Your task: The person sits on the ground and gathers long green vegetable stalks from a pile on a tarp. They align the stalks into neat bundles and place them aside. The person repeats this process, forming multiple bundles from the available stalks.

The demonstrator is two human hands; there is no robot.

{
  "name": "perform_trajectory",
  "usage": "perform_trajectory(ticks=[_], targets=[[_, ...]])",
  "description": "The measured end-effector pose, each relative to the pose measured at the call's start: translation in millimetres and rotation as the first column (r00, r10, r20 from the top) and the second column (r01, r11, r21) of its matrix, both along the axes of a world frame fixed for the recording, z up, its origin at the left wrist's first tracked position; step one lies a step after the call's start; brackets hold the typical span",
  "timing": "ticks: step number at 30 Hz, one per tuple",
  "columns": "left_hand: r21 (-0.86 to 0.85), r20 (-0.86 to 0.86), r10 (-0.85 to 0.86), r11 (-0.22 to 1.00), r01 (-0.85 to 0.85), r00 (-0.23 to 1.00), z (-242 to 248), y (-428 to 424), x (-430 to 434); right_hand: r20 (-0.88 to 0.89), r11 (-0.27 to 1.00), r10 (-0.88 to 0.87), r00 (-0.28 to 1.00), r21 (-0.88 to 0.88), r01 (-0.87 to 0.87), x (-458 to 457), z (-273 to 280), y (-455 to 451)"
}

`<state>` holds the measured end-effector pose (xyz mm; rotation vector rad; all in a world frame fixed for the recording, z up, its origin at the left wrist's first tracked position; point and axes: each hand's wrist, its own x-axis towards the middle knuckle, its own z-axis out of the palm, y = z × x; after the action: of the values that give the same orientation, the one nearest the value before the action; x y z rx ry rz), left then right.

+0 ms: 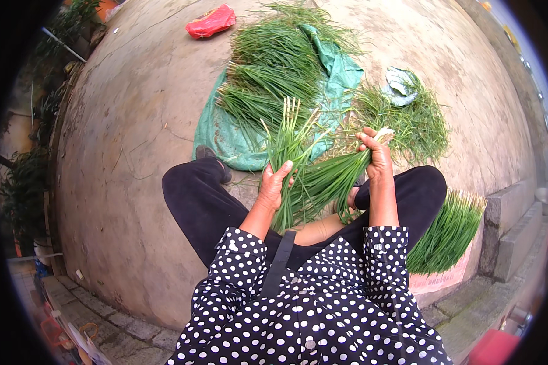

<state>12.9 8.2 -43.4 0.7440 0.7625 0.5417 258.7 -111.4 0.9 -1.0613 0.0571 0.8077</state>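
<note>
My left hand (pixel 276 185) grips a loose bunch of Chinese chives (pixel 288 137), its pale stem ends fanned out upward and away from me. In my right hand (pixel 376 155) is a thicker chive bundle (pixel 333 180), held near its white stem ends, with the green leaves trailing left towards my lap. The leaves of the two bunches overlap between my hands. Just beyond them, a large heap of chives (pixel 274 54) lies in rows on a green woven sheet (pixel 242 150). A pile of loose leaves and trimmings (pixel 420 123) sits past my right hand.
A neat stack of chives (pixel 452 232) lies on a pink printed sheet (pixel 438 280) at my right, beside stone steps (pixel 513 219). A red plastic bag (pixel 211 22) rests on the concrete floor (pixel 118 182) at the far left. A crumpled pale scrap (pixel 399 86) tops the trimmings.
</note>
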Motion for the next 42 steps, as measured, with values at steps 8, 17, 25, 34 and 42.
perform_trajectory(ticks=[8,17,25,34,42], targets=[[0.024,-0.011,-0.001,1.000,0.002,1.000,7,1,-2,0.451,0.721,0.338,0.826,-0.688,0.081,22,-8,-5],[0.023,-0.012,-0.092,0.995,0.093,0.996,5,-10,3,0.172,0.861,0.453,0.875,-0.340,-0.379,-39,8,23],[-0.093,0.052,-0.136,0.986,0.140,0.989,5,-9,1,0.265,0.874,0.395,0.880,-0.402,-0.272,-45,5,28],[-0.061,0.019,-0.108,0.992,0.109,0.994,3,2,-2,0.460,0.881,0.024,0.887,-0.429,0.199,16,22,-16],[-0.005,0.057,-0.277,0.961,0.278,0.959,-3,-16,4,0.237,0.900,0.369,0.899,-0.333,-0.282,-32,12,25]])
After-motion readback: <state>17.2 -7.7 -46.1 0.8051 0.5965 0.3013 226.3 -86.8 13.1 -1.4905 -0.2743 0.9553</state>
